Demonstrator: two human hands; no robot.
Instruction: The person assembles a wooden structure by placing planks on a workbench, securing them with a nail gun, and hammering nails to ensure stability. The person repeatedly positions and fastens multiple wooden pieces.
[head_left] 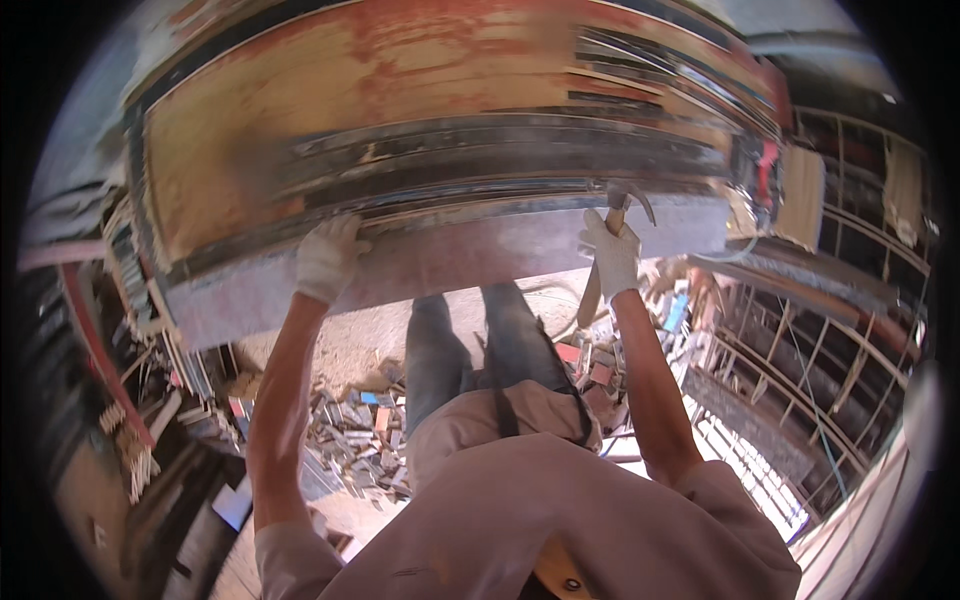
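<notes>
My right hand point(616, 250) wears a pale work glove and is closed round the wooden handle of a claw hammer point(619, 200). The hammer's metal head stands above the fist, over the right part of the bench's front edge. Its handle runs down below my hand. My left hand point(328, 262), gloved the same way, is at the front edge, its fingers curled at the near side of a long dark strip point(450, 203) and the thumb apart. More long dark strips point(500, 145) lie behind on the worn yellow-red bench top point(220, 165). Motion blurs the bench.
Many small scrap blocks point(365, 440) litter the floor around my legs. Metal racks point(800, 350) with long pieces stand at the right. Stacked dark timber and a red bar point(100, 350) are at the left. Further strips point(660, 75) lie at the bench's back right.
</notes>
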